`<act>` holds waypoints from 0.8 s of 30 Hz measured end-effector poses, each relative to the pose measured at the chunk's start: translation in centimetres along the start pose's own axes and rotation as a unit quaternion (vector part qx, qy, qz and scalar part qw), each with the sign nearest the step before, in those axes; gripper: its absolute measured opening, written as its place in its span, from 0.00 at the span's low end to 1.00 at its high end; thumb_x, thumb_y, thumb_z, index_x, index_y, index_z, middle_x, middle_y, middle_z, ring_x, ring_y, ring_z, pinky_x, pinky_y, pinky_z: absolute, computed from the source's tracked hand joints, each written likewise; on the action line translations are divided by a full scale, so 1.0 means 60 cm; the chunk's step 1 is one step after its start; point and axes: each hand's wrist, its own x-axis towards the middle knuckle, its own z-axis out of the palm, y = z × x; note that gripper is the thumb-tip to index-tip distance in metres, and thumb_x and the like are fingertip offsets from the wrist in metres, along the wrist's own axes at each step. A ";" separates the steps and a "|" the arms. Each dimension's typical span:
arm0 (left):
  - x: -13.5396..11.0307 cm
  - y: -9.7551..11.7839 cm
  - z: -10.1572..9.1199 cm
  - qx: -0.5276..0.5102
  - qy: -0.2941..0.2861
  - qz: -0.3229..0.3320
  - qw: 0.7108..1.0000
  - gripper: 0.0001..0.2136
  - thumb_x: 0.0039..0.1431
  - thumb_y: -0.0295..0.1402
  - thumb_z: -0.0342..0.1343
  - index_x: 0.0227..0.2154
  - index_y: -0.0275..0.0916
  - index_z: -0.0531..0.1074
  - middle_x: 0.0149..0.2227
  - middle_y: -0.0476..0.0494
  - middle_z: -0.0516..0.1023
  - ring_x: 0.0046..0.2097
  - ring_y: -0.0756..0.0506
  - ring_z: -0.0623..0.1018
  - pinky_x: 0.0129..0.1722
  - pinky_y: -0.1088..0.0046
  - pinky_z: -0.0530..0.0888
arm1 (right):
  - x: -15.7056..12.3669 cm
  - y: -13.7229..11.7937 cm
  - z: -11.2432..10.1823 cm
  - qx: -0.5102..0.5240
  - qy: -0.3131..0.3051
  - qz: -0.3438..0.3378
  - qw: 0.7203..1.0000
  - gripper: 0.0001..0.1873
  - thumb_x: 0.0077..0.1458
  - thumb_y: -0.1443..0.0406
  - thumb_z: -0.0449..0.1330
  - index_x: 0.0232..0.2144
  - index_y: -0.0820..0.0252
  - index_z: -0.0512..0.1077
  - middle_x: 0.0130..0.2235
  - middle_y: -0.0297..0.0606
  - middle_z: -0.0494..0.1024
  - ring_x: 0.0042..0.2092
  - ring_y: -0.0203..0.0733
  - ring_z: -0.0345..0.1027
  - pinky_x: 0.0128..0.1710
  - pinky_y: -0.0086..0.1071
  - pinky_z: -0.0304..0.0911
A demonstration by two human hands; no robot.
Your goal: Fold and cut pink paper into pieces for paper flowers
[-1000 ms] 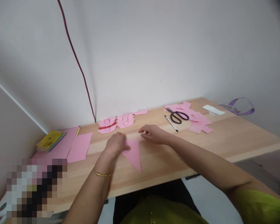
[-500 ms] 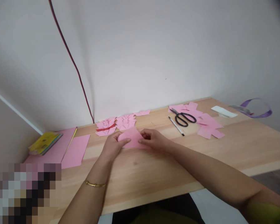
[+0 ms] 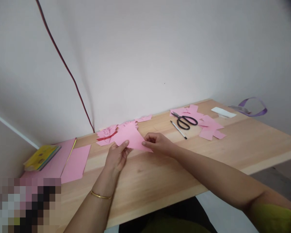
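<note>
A piece of pink paper (image 3: 131,136) is held above the table between my two hands. My left hand (image 3: 117,156) grips its lower left edge, thumb on top and fingers beneath. At the right corner, my right hand (image 3: 157,144) pinches the paper between thumb and fingers. Just behind it lie folded pink paper pieces (image 3: 105,135), partly covered by the held paper, with a red strip (image 3: 106,137) across them. Another pink piece (image 3: 143,118) rests against the wall side.
Black-handled scissors (image 3: 186,120) lie on pink paper scraps (image 3: 212,127), with a pen (image 3: 178,130) beside them. Farther right are a white strip (image 3: 223,112) and a purple band (image 3: 257,111). A yellow packet (image 3: 41,157) and a pencil (image 3: 69,157) rest on pink sheets (image 3: 77,161) at left.
The pink paper has turned and now shows a larger, pointed shape. My left hand has shifted down along its edge. The view has swung slightly to the right.
</note>
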 end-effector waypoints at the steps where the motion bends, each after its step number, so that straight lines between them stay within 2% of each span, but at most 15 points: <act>1: 0.001 0.003 0.000 -0.012 0.007 0.004 1.000 0.15 0.42 0.26 0.67 0.36 0.36 0.74 0.35 0.44 0.80 0.35 0.49 0.78 0.35 0.73 0.76 | 0.000 0.000 -0.001 -0.019 0.000 -0.005 1.000 0.17 0.49 0.53 0.62 0.25 0.62 0.67 0.24 0.29 0.63 0.26 0.31 0.54 0.25 0.27 0.50; 5: 0.000 0.009 0.003 -0.050 0.017 0.005 0.999 0.14 0.44 0.24 0.65 0.36 0.37 0.73 0.34 0.46 0.80 0.33 0.50 0.78 0.32 0.75 0.76 | 0.000 0.002 -0.003 -0.064 0.009 -0.023 0.998 0.16 0.49 0.55 0.62 0.23 0.62 0.66 0.23 0.29 0.62 0.26 0.30 0.53 0.26 0.27 0.49; 8: -0.007 -0.001 0.011 -0.061 -0.011 -0.029 0.998 0.13 0.46 0.26 0.65 0.37 0.37 0.72 0.34 0.47 0.79 0.32 0.50 0.77 0.30 0.75 0.76 | -0.001 0.002 0.002 -0.061 0.014 -0.031 0.998 0.16 0.49 0.54 0.61 0.23 0.62 0.66 0.23 0.28 0.62 0.26 0.31 0.52 0.26 0.27 0.49; 11: -0.013 -0.016 0.019 -0.040 -0.032 -0.053 0.997 0.15 0.46 0.27 0.65 0.39 0.37 0.72 0.35 0.46 0.79 0.35 0.49 0.78 0.33 0.74 0.76 | -0.002 0.001 0.009 -0.048 -0.003 -0.044 0.998 0.16 0.51 0.55 0.60 0.23 0.61 0.65 0.23 0.29 0.62 0.26 0.31 0.53 0.26 0.27 0.50; 14: -0.013 -0.022 0.020 -0.020 -0.028 -0.023 0.999 0.17 0.46 0.27 0.65 0.42 0.40 0.71 0.40 0.45 0.79 0.40 0.47 0.78 0.40 0.70 0.77 | -0.002 0.004 0.011 -0.059 -0.018 -0.048 0.997 0.16 0.51 0.55 0.59 0.22 0.61 0.64 0.24 0.29 0.63 0.27 0.31 0.54 0.27 0.27 0.51; 18: -0.009 -0.010 0.017 -0.017 0.007 0.032 0.999 0.21 0.45 0.28 0.65 0.44 0.42 0.70 0.43 0.45 0.79 0.47 0.45 0.77 0.46 0.67 0.75 | -0.001 0.009 0.000 -0.079 -0.029 -0.037 0.996 0.16 0.51 0.55 0.60 0.23 0.61 0.64 0.24 0.29 0.63 0.27 0.32 0.55 0.27 0.27 0.51; 21: -0.011 -0.004 0.019 -0.016 0.021 0.045 0.999 0.21 0.43 0.29 0.66 0.43 0.41 0.72 0.42 0.44 0.79 0.46 0.45 0.76 0.46 0.69 0.74 | 0.000 0.008 -0.010 -0.089 -0.039 -0.037 0.995 0.16 0.50 0.54 0.60 0.24 0.61 0.65 0.24 0.29 0.63 0.27 0.31 0.55 0.27 0.28 0.52; 24: -0.017 -0.010 0.026 0.017 0.015 0.056 0.998 0.21 0.41 0.31 0.67 0.41 0.40 0.73 0.40 0.44 0.80 0.45 0.44 0.77 0.43 0.69 0.74 | 0.000 -0.001 -0.010 -0.091 0.002 -0.061 0.994 0.16 0.48 0.54 0.62 0.29 0.60 0.66 0.27 0.30 0.65 0.28 0.32 0.56 0.29 0.28 0.54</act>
